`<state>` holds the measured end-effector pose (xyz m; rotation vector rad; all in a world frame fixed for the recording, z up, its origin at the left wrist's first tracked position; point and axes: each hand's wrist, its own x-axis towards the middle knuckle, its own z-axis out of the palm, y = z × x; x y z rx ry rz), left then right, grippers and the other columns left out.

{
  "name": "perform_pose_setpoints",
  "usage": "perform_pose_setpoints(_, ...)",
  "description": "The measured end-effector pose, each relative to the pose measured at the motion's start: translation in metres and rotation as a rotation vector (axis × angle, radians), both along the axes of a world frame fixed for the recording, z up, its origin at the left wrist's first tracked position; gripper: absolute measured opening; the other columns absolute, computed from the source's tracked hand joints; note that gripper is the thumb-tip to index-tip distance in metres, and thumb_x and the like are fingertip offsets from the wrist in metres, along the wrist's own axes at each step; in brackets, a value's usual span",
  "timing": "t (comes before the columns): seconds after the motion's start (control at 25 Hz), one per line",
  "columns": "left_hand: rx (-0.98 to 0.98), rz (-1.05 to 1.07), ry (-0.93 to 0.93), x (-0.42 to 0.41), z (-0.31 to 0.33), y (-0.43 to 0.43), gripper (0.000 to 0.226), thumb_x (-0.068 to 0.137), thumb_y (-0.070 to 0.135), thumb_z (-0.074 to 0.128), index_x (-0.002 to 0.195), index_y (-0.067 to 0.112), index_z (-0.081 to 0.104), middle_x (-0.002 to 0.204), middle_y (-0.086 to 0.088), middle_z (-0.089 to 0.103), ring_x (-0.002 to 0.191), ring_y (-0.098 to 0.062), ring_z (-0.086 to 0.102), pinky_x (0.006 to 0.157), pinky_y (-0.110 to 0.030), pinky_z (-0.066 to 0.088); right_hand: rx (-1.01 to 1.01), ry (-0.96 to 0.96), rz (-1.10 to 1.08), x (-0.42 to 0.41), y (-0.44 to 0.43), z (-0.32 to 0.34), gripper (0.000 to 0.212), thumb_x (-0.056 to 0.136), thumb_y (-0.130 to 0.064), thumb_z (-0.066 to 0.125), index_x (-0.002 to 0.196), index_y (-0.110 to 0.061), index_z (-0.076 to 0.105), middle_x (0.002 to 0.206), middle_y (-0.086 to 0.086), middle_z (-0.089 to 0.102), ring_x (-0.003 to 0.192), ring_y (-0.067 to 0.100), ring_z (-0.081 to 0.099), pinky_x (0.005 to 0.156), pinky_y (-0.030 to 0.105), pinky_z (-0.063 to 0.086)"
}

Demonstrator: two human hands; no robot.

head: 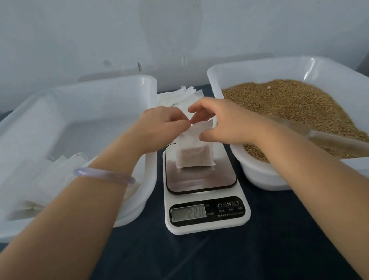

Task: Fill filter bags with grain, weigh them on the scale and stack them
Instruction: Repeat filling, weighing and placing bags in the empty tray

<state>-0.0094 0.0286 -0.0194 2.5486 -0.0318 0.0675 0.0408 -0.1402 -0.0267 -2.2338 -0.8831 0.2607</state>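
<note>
Pinched at top edge by left hand, fingertips together: one filter bag, part-filled, upright on scale platform. Clawed round bag top: right hand, contact not discernible. Flanking scale, two trays: left tray with stacked bags, count unclear; right tray with grain and one scoop, half buried. Display digits blurred.

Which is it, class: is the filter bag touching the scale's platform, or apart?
Touching. The head view shows the filter bag standing with its bottom on the scale platform, no gap.
</note>
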Motion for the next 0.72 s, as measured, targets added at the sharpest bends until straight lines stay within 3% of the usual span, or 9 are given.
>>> perform_pose_setpoints(0.6,-0.025,0.015,0.032,-0.0035,0.0028,-0.0034,0.022,0.092,0.025,0.048,0.1,0.025,0.068,0.101,-0.003,0.065,0.102,-0.019,0.054,0.09,-0.033,0.043,-0.016,-0.009,-0.028,-0.0004,-0.0014,0.0003,0.052,0.08,-0.01,0.065,0.127,-0.025,0.049,0.112,-0.013,0.06,0.108,0.004,0.055,0.075,0.008,0.037)
perform_pose_setpoints(0.72,-0.026,0.008,0.029,-0.0027,0.0016,-0.0033,0.019,0.091,0.025,0.05,0.098,0.026,0.067,0.1,-0.002,0.065,0.102,-0.018,0.054,0.09,-0.033,0.043,-0.158,-0.125,-0.038,-0.001,0.0024,-0.0003,0.051,0.079,-0.016,0.067,0.127,-0.025,0.05,0.114,-0.009,0.059,0.107,0.01,0.055,0.079,0.02,0.04)
